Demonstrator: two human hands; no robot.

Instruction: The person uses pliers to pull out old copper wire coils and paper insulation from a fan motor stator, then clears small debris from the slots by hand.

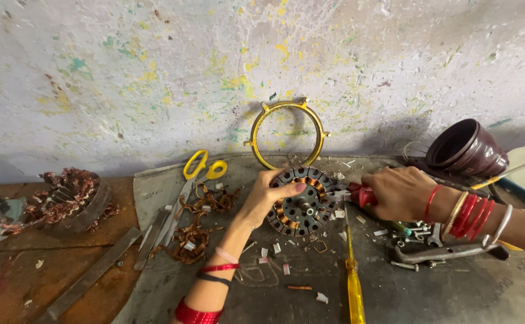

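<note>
Looking down from my head camera, I am reaching my left hand [268,195] forward from the near middle of the bench, wrist bent, thumb lying across the top of the round motor stator [303,207]. My right hand [400,193] is coming in from the right, forearm loaded with red and gold bangles [469,216], knuckles facing up.

The stator is lying flat at the bench's middle, its copper windings showing between the slots. Just left of it a heap of stripped copper wire [196,231] is lying beside yellow-handled scissors [202,171]. A yellow-handled screwdriver [352,276] is pointing at the stator from the near side. A yellow metal ring [286,135] is leaning against the far wall, and a dark brown cover [466,149] is sitting at the far right. Another wound stator [70,198] is resting at the far left.

My left fingers are spread and pressing on the stator's left rim. My right hand is wrapped tight around a red-handled tool [363,195], whose tip is touching the stator's right edge.
</note>
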